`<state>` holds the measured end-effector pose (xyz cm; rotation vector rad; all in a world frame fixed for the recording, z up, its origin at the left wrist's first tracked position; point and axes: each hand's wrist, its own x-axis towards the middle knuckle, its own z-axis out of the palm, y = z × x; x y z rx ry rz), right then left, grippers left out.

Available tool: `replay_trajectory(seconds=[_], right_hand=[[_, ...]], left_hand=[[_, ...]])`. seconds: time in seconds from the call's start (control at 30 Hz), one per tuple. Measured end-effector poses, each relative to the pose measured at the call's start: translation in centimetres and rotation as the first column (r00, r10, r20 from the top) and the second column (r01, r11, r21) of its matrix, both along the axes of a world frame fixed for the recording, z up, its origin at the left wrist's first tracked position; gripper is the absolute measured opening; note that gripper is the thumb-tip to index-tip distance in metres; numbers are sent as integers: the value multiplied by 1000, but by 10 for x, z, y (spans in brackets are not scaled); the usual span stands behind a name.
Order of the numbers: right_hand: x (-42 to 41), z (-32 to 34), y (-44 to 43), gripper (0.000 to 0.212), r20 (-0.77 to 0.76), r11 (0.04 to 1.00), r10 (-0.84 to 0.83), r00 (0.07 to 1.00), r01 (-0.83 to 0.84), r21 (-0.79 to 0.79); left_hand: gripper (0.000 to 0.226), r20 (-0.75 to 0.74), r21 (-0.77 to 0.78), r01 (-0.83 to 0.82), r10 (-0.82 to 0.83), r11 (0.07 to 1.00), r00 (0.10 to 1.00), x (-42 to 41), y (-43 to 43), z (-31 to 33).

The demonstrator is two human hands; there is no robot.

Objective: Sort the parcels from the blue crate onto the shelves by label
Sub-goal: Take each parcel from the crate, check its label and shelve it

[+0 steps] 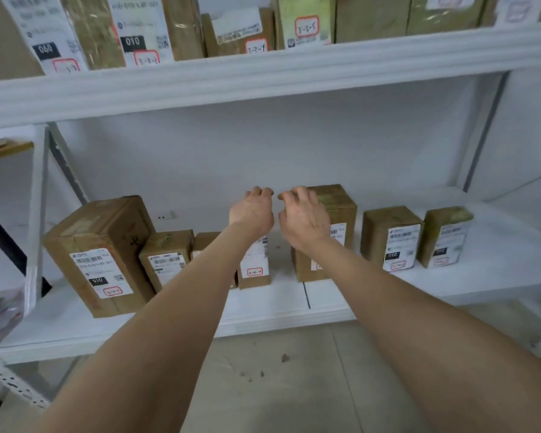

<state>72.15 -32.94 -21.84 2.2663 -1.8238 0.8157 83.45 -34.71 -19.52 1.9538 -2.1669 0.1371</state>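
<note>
Grey tiled floor [294,385] lies nearest, with a few small dark scraps on it. Two bare forearms reach forward over it to the lower white metal shelf board [294,304].

The left hand [252,214] hovers above a small brown cardboard parcel with a white label [255,267]. Its fingers [258,192] are loosely curled and nothing is seen in them. The right hand [305,220] is just beside it, in front of a taller brown cardboard parcel [341,210]. Its fingers [297,195] are bent at that parcel's upper left corner; contact or grip cannot be determined.

Both parcels stand upright on the lower board with a narrow gap between them. To the left stand a large brown taped carton [107,254], tilted, and a small brown labelled box [166,257] touching it. To the right, well apart from the hands, stand two upright brown labelled boxes [391,239] side by side.

Farthest, the upper white shelf [263,76] carries a close row of labelled parcels [231,29].
</note>
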Motion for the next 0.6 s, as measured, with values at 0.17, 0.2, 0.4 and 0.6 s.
replay_trajectory(seconds=[0.17,0.2,0.4,0.6], right_hand=[[-63,13,13,40,28,997,-47,998,46,58],[-76,12,15,42,44,995,-57,997,53,85],[-153,-2,30,69,161,962,-167,973,125,243],[-189,-29,28,84,97,881,-228,969,163,443]], left_hand=[[48,29,30,16,-17,999,999,-63,21,17],[47,46,37,14,-15,999,999,-76,24,17],[55,114,78,44,-53,996,992,-155,35,18],[75,220,107,58,-81,992,972,-180,27,8]])
